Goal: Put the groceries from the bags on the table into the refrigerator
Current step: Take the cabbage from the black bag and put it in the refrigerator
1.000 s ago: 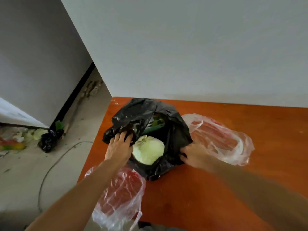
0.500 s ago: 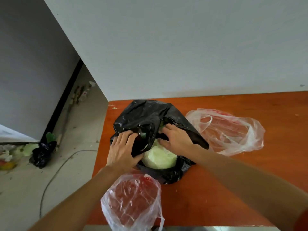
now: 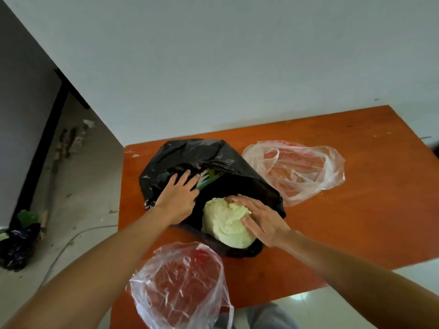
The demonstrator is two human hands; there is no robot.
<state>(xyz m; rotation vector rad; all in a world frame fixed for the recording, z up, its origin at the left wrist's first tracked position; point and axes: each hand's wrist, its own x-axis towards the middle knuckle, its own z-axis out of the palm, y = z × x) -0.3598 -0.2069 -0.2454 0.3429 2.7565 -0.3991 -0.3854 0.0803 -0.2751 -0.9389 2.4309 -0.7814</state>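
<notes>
Cabbage [image 3: 225, 224]: in the black bag's [image 3: 185, 153] mouth on the table [image 3: 356, 210], not lifted out | your right hand [image 3: 263, 222]: flat on it, fingers straight, unclenched | your left hand [image 3: 178, 195]: spread, pressing the rim back | green stalks [image 3: 209, 180] deeper inside | progress: early, judging by this; near clear bag [image 3: 185, 288] and far clear bag [image 3: 297, 172] untouched; refrigerator unseen.

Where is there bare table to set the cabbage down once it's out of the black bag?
Widest bare patch: the table right of the black bag, between the far clear bag and the near edge. A thinner strip runs behind that bag along the wall. Crowded: the left end, where black bag, cabbage and near clear bag bunch together.
</notes>
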